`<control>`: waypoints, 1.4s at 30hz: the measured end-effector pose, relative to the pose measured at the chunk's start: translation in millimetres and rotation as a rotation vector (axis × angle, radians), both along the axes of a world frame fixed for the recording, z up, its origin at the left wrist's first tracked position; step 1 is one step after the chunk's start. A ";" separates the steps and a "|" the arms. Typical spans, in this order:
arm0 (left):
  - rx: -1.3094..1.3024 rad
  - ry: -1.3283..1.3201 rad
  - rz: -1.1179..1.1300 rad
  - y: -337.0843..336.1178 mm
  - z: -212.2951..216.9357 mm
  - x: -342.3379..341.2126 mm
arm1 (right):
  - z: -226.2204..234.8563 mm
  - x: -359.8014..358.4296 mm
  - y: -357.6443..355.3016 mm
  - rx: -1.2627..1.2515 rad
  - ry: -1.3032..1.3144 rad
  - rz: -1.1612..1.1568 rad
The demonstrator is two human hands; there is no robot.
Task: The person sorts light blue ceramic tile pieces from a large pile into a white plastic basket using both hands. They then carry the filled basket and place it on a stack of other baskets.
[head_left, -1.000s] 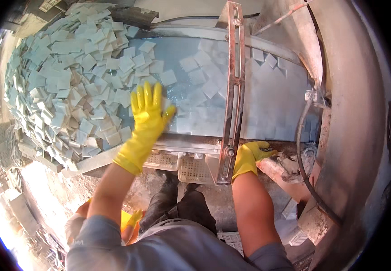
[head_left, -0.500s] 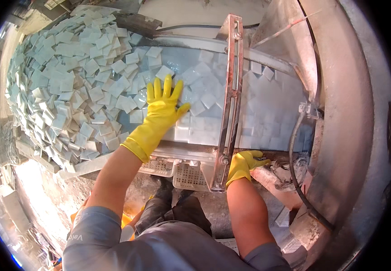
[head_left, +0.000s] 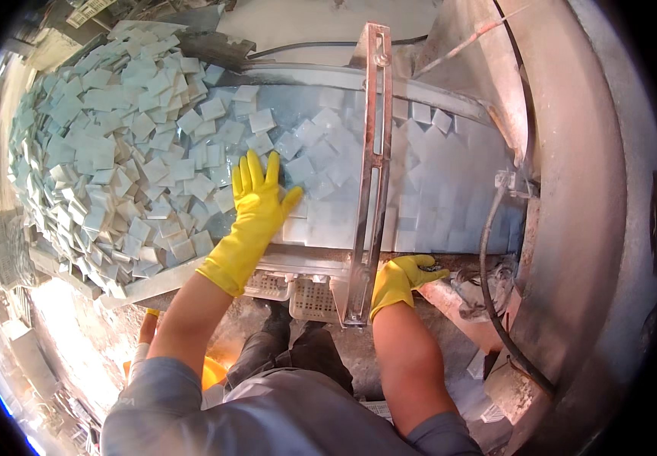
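My left hand point(head_left: 256, 199), in a yellow rubber glove, lies flat among pale square tiles point(head_left: 298, 169) on the wet belt-like surface point(head_left: 290, 102). Its fingers are stretched out and the thumb points right. Beneath it, near the front edge, tiles lie close together in rows point(head_left: 336, 220). Just right of the slotted metal bar, my right hand point(head_left: 398, 283), gloved in yellow too, rests low at the front edge. Its fingers are curled, with a small dark bit showing at their tips; what they grip cannot be made out.
A big heap of loose tiles point(head_left: 108, 144) fills the left side. The rusty slotted bar point(head_left: 374, 167) crosses above the surface. A black hose point(head_left: 488, 281) hangs at the right beside a large curved wall point(head_left: 587, 190). Pale plastic baskets point(head_left: 313, 298) stand below the front edge.
My left hand has drawn back toward me across the tiles, still spread. Several loose tiles near its fingertips lie differently. My right hand stays at the front edge; the whole view has shifted slightly.
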State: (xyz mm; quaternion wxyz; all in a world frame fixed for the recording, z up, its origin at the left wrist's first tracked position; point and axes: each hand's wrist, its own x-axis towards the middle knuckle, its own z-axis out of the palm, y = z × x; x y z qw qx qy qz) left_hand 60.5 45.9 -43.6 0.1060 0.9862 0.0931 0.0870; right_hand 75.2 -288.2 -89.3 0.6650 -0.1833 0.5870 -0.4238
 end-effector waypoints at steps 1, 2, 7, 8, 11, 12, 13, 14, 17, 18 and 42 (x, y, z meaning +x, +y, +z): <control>-0.030 -0.058 -0.019 8.4 5.2 2.7 | 6.3 5.3 0.7 0.033 -0.015 -0.044; -0.061 -0.115 -0.039 20.1 9.3 6.2 | 14.0 9.2 1.4 0.115 -0.149 -0.157; 0.009 -0.237 0.058 63.1 1.7 97.1 | -1.3 -0.1 3.1 -0.247 0.188 0.164; 0.070 -0.215 0.123 72.1 -2.9 116.6 | -0.9 0.7 8.6 -0.288 0.258 0.220; 0.146 -0.153 0.176 63.3 -5.3 149.2 | -1.3 4.8 8.1 -0.287 0.323 0.272; 0.161 -0.121 0.164 57.7 -6.0 150.2 | -0.9 8.1 12.9 -0.308 0.385 0.295; 0.125 -0.186 0.083 56.0 -9.1 145.8 | 0.6 7.2 15.8 -0.332 0.459 0.316; 0.104 -0.198 -0.012 52.2 -15.8 130.3 | 1.5 -6.0 20.6 -0.348 0.555 0.342; 0.087 -0.199 -0.161 23.4 -9.5 88.3 | 29.2 -1.2 22.8 -0.300 0.483 0.299; 0.066 -0.258 -0.178 29.1 -9.3 91.6 | 28.0 -2.3 21.9 -0.289 0.449 0.289; 0.076 -0.070 -0.375 38.6 -3.9 89.5 | -1.7 -16.0 13.6 -0.416 0.457 0.307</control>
